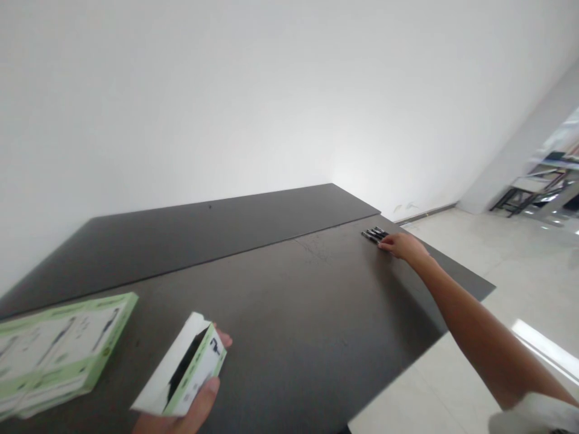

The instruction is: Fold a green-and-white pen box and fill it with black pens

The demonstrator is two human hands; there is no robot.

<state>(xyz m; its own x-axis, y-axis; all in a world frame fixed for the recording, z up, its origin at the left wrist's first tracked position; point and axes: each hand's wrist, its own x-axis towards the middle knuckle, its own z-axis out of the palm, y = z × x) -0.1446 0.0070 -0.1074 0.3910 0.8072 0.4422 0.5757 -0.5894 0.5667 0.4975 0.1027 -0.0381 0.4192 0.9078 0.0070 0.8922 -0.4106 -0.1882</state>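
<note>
My left hand (194, 407) holds a small open white and green carton (183, 374) low at the front of the dark table (280, 313), its flap up and its dark inside showing. My right arm stretches far across to the table's far right corner. There my right hand (402, 246) rests on a few black pens (373, 234) that lie side by side on the tabletop. Whether the fingers grip the pens I cannot tell.
A stack of flat green and white boxes (58, 349) lies at the table's left front edge. A white wall stands behind the table. Pale floor tiles (488, 265) and metal furniture (538, 193) show at the right.
</note>
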